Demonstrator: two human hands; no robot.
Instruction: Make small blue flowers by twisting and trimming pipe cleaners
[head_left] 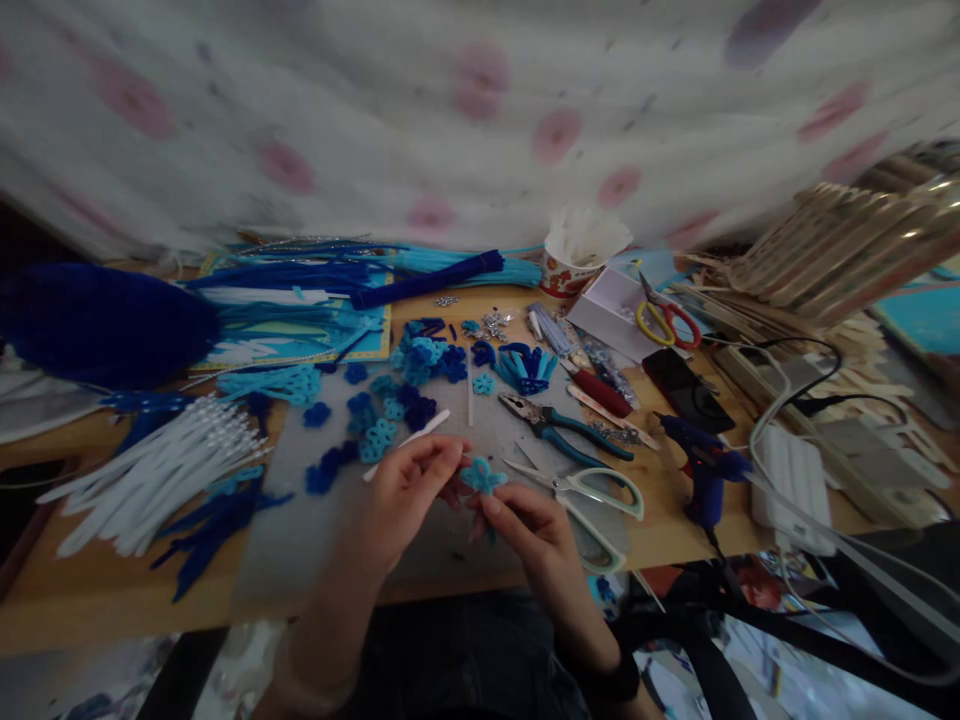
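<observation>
Between my two hands is a small light blue pipe-cleaner flower [482, 475], its petals facing up. My right hand [536, 530] pinches it from below with thumb and fingers. My left hand [412, 490] is closed at the flower's left side, thumb against forefinger; whatever lies in that pinch is too small to make out. White-handled scissors [596, 483] lie just right of the flower, partly behind my right hand. Beyond my left hand lie a white stick [429, 428] and a pile of light and dark blue pipe-cleaner flowers [416, 360].
Blue-handled pliers [570, 428], a blue glue gun [705, 465], a phone [686, 388] and a white power block [791, 490] with cables stand right. Red-yellow scissors [664, 315] lean on a white box [607, 310]. White pipe-cleaner stems [161, 475] lie left, a paper cup [566, 270] behind.
</observation>
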